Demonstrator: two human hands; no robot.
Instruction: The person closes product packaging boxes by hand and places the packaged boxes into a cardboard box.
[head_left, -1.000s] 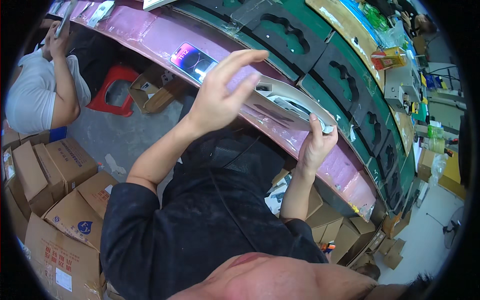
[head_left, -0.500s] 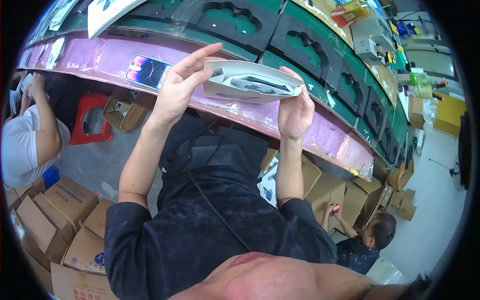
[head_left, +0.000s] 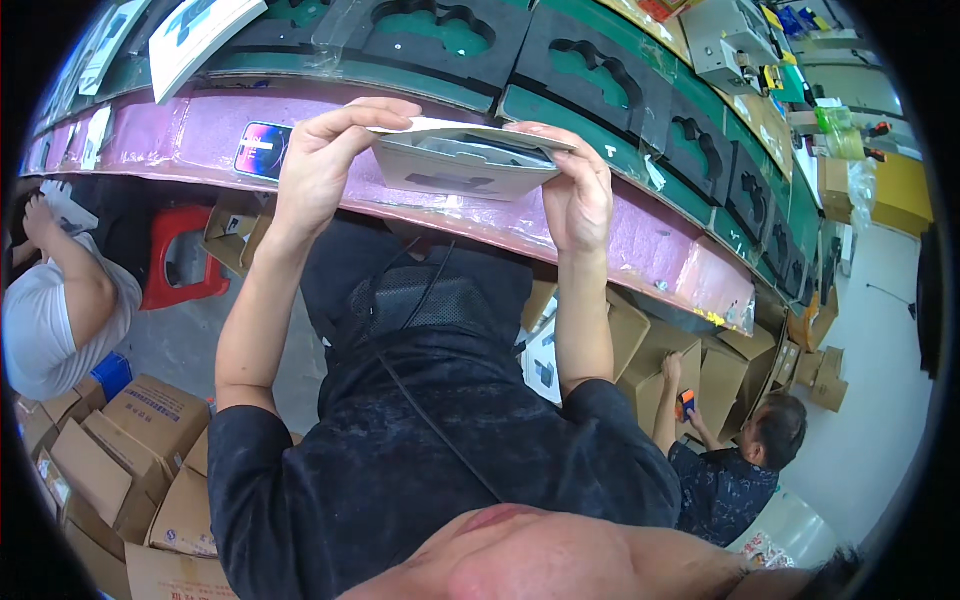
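Note:
Between my hands is a flat white cardboard box [head_left: 450,178] with a grey printed picture on its near side. Its flap is folded most of the way down over the mouth, and something pale and dark shows through the gap. My left hand [head_left: 325,165] grips the left end, fingers on the flap's corner. At the other end my right hand [head_left: 578,190] has its fingers on the flap's edge and its palm beside the box. The box is held over the pink front strip of the bench [head_left: 640,245]. A phone [head_left: 262,150] with a lit screen lies just left of my left hand.
Black foam trays [head_left: 590,75] with shaped cut-outs line the green bench surface beyond. Another white box [head_left: 195,40] stands at the far left. A red stool [head_left: 185,260] and cardboard boxes [head_left: 150,425] sit left below. Two other people work nearby, one each side.
The box's raised flap has come down over its mouth. My left fingers have moved onto the flap and my right fingers have bent over its edge.

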